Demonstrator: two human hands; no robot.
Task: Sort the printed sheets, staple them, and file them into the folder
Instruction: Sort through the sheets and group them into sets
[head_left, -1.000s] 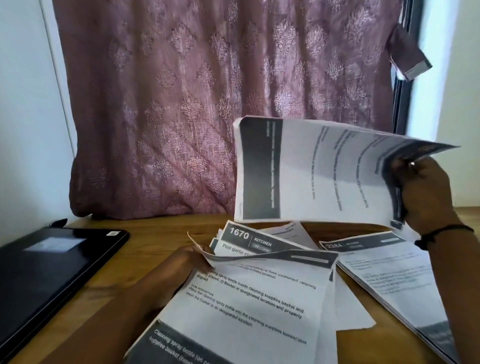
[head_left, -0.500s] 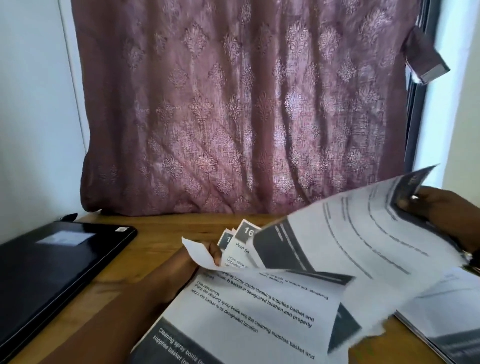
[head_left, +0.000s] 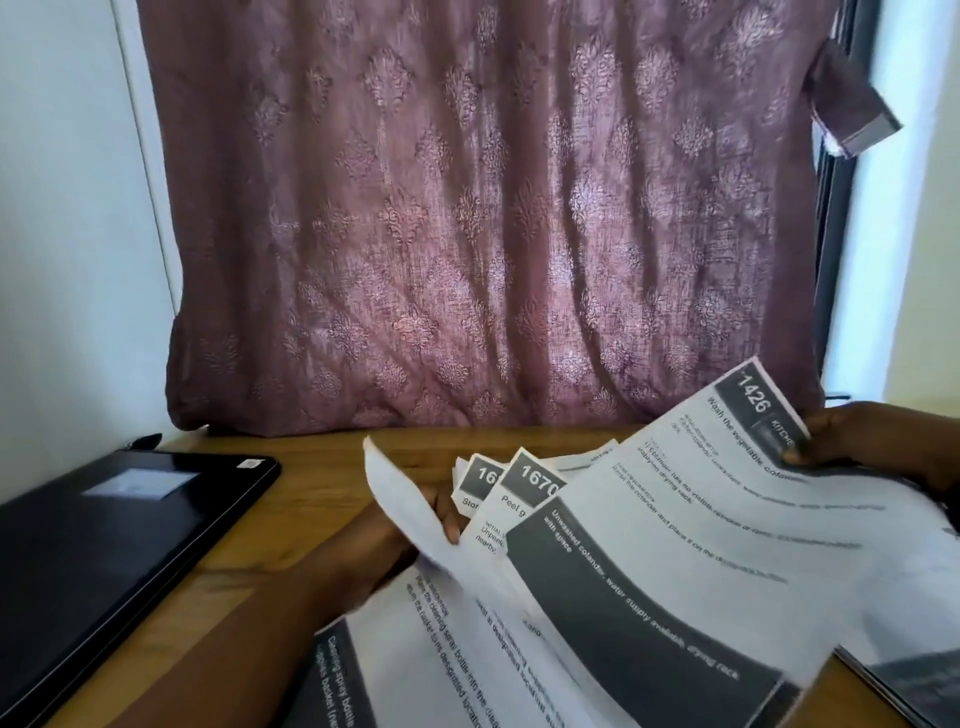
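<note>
My right hand (head_left: 878, 441) pinches the top corner of a printed sheet headed 1426 (head_left: 701, 545), which lies slanted over the pile of sheets. My left hand (head_left: 395, 535) holds up the curled edge of another sheet (head_left: 415, 525) whose lower part shows text about a cleaning spray bottle. Under them two sheets headed 1670 (head_left: 530, 488) fan out on the wooden table (head_left: 311, 452). A further stack of sheets (head_left: 914, 680) lies at the right edge. No stapler is in view.
A black folder (head_left: 104, 530) with a white label lies shut at the left of the table. A patterned mauve curtain (head_left: 467, 208) hangs behind the table, with a window frame (head_left: 836, 208) to its right and a white wall on the left.
My right hand has brought the raised sheet down and turned it face up onto the pile. My left hand has kept hold of the curled sheet edge.
</note>
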